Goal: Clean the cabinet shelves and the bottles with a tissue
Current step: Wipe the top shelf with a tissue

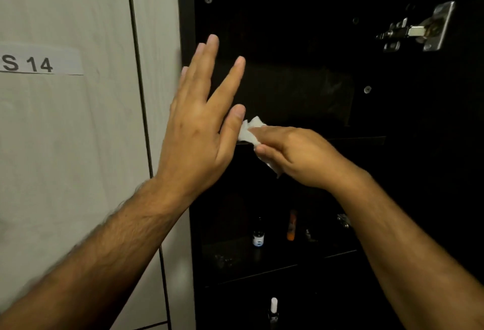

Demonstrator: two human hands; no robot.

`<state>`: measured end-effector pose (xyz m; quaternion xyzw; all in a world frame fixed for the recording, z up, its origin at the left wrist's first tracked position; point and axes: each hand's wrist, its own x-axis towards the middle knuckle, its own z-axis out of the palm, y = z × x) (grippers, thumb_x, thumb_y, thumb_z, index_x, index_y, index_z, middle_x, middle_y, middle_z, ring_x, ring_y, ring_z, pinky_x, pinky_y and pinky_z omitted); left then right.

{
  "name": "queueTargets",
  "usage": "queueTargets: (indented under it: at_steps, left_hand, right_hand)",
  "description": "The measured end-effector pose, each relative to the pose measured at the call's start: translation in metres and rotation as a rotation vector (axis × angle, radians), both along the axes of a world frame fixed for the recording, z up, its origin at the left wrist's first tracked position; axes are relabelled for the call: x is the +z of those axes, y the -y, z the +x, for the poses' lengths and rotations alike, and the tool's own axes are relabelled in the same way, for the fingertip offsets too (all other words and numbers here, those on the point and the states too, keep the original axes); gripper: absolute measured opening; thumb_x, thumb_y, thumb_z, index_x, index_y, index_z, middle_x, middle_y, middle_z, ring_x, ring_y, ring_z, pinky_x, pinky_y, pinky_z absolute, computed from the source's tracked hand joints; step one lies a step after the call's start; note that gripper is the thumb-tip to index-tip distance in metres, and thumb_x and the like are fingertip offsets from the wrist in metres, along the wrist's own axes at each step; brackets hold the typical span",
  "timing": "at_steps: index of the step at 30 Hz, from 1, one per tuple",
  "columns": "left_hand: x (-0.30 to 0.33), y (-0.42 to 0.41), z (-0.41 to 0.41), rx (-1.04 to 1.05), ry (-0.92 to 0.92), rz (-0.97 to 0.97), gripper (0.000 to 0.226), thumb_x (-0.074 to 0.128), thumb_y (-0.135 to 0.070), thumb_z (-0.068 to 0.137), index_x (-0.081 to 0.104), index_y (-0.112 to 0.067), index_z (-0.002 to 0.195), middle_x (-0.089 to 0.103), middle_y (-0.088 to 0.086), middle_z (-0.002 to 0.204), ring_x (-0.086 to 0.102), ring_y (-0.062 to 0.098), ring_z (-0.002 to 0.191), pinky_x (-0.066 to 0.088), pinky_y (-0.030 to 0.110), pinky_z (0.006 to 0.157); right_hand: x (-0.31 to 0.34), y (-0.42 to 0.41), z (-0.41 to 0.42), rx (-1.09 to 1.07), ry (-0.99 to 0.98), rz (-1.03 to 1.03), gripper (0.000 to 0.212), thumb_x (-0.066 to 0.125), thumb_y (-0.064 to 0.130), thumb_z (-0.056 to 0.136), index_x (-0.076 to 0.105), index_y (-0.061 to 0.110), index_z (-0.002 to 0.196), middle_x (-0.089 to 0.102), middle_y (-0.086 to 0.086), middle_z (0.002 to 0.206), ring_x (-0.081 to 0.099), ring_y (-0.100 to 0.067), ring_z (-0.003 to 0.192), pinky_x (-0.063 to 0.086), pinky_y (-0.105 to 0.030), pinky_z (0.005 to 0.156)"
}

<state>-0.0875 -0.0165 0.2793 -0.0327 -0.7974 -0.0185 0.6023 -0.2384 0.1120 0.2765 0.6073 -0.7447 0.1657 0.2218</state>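
Note:
A dark open cabinet fills the right side. My right hand (296,154) is shut on a crumpled white tissue (248,132) and presses it onto the front edge of the upper shelf (361,139). My left hand (201,120) is raised flat with fingers spread, beside the cabinet's left wall, its thumb almost touching the tissue. On the shelf below stand a small dark bottle with a white label (258,235) and an orange bottle (291,226). A white-capped bottle (274,308) stands lower still.
The cabinet's left side panel (187,15) meets a pale tiled wall carrying a paper label "S 14" (31,64). A metal door hinge (419,30) sticks out at the upper right. The lower shelf edge (262,273) runs across below the bottles.

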Motion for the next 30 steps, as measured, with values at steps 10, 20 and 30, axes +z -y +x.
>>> queueTargets:
  at_steps: [10,20,30]
  left_hand:
    - [0.010,-0.013,-0.030,0.118,0.242,0.076,0.065,0.046,-0.039,0.099,0.014,-0.025,0.154,0.005,0.001,0.163,0.003,0.013,0.149,0.009,0.037,0.120]
    - [0.025,-0.028,-0.067,0.200,0.399,0.104,0.071,0.043,-0.047,0.097,0.007,-0.027,0.154,0.005,0.004,0.163,0.003,0.016,0.149,0.005,0.036,0.121]
    - [0.024,-0.025,-0.076,0.227,0.432,0.086,0.069,0.042,-0.050,0.097,0.011,-0.026,0.154,0.010,0.004,0.162,0.006,0.017,0.149,0.004,0.034,0.119]
  right_hand:
    - [0.003,-0.065,-0.071,-0.070,0.175,0.032,0.040,0.045,0.038,0.101,0.050,0.031,0.139,0.044,0.016,0.147,0.024,0.014,0.129,0.021,-0.010,0.106]
    - [-0.003,-0.057,-0.065,-0.037,0.096,-0.008,0.042,0.048,0.034,0.101,0.048,0.027,0.142,0.045,0.012,0.147,0.030,0.006,0.135,0.022,-0.018,0.113]
    - [0.040,-0.090,-0.076,-0.549,0.299,0.369,0.046,0.041,0.000,0.097,0.049,0.023,0.136,0.051,-0.006,0.134,0.058,-0.023,0.104,0.048,-0.027,0.078]
